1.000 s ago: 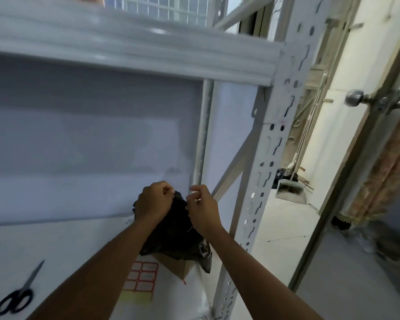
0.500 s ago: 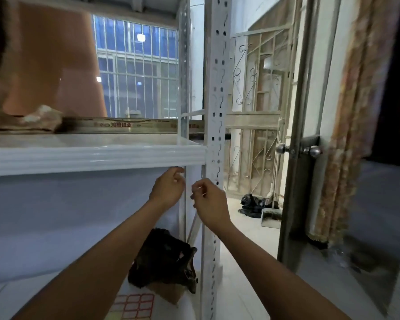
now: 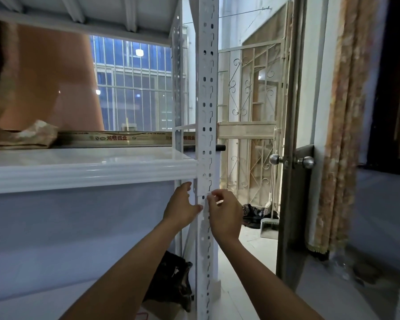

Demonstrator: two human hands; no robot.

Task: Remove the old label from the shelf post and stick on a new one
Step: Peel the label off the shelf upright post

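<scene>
The white perforated shelf post [image 3: 206, 100] stands upright in the middle of the view. A pale rectangular label [image 3: 203, 183] lies on its face just below the shelf beam [image 3: 90, 174]. My right hand [image 3: 224, 215] is at the label's lower edge, thumb and forefinger pinched together on it. On the post's left side is my left hand [image 3: 183, 206], fingers spread, with its thumb tip touching the post below the label. Nothing is held in the left hand.
A black plastic bag [image 3: 171, 280] sits on the lower shelf beside the post, with a red-bordered label sheet [image 3: 142, 316] at the bottom edge. To the right are a door with a knob [image 3: 275, 159], a curtain [image 3: 342, 135], and a dustpan [image 3: 269, 227].
Both hands have left the black bag and risen to the post just under the shelf beam. The view has tilted up with them.
</scene>
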